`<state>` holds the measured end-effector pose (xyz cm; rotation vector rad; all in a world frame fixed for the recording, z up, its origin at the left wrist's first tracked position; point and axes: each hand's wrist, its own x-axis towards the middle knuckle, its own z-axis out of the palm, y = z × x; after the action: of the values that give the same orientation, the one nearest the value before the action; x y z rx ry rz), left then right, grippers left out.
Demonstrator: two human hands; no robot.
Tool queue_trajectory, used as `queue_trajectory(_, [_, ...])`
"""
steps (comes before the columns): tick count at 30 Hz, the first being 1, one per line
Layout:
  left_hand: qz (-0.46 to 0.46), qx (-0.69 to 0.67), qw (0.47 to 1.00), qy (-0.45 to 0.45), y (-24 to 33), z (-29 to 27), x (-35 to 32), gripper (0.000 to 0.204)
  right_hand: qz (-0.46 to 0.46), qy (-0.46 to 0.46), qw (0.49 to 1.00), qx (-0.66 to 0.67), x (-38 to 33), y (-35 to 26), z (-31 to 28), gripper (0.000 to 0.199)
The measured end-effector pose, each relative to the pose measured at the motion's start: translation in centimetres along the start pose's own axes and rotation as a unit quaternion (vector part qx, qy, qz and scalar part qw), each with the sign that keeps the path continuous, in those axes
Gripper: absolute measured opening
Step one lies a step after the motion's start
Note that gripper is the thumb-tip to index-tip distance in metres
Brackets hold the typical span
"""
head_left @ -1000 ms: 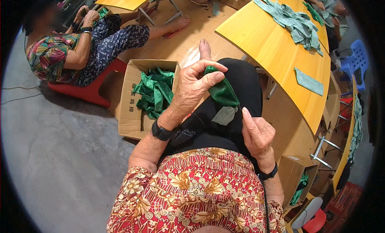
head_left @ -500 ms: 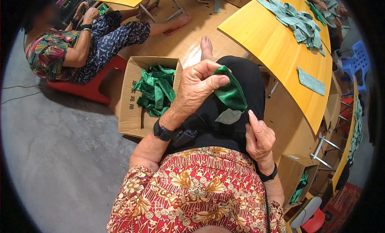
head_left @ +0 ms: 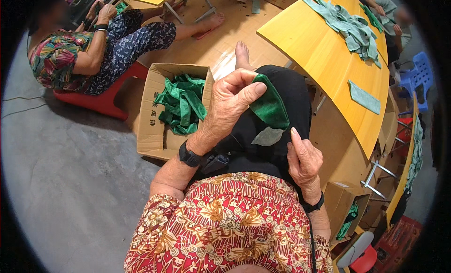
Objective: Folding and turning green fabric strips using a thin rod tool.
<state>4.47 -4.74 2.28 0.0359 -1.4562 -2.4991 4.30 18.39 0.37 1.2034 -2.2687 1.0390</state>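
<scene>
My left hand (head_left: 230,101), raised above my lap, pinches a dark green velvet cloth piece (head_left: 271,103) between thumb and fingers at its upper end. The velvet hangs down to the right and narrows toward a lower corner. A pale grey-green flap (head_left: 268,137) shows at that lower end, over my black trousers. Just right of the corner, my right hand (head_left: 305,161) is closed, with forefinger and thumb raised and the other fingers curled. Whatever it may hold, perhaps something very thin, is too small to make out.
A cardboard box (head_left: 148,115) of green velvet pieces (head_left: 183,103) stands at my left. Yellow tables (head_left: 324,61) on the right carry pale green cloth (head_left: 345,26) and a flat strip (head_left: 364,97). A co-worker (head_left: 66,61) sits on a red stool (head_left: 98,101). Another box (head_left: 345,205) stands lower right.
The velvet piece has turned slightly in my left hand and shows a flatter face. My right hand stays almost in place beside the lower corner.
</scene>
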Motion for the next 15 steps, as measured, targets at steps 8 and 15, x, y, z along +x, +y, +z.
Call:
queue_trajectory(8, [0.013,0.100,0.995,-0.001,0.05,-0.06,-0.38,0.014,0.008,-0.003,1.000,0.004,-0.26,0.25,-0.06,0.050])
queue_trajectory(15, [0.006,0.085,0.996,-0.007,0.58,0.20,-0.60,0.012,0.009,0.003,0.999,0.034,-0.26,0.21,0.00,0.047])
